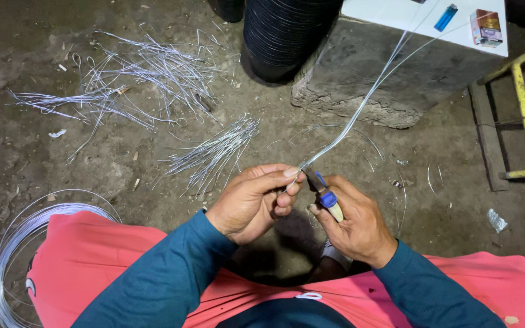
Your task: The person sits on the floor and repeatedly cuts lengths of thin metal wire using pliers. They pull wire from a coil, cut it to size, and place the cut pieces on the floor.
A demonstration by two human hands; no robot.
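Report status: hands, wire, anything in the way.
Left hand pinching doubled wire at fingertips. Right hand gripping pliers, nose at the wire. Cut wire bundle on ground beyond, apart; nothing blocking.

Left hand point(253, 203) pinches wire point(360, 106); right hand point(353, 225) holds pliers point(323, 193) on it.

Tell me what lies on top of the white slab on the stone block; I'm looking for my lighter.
On the white slab lie a blue lighter and a small printed box. Thin silver wires cross its edge. The slab's far part is out of frame, so anything there is unseen.
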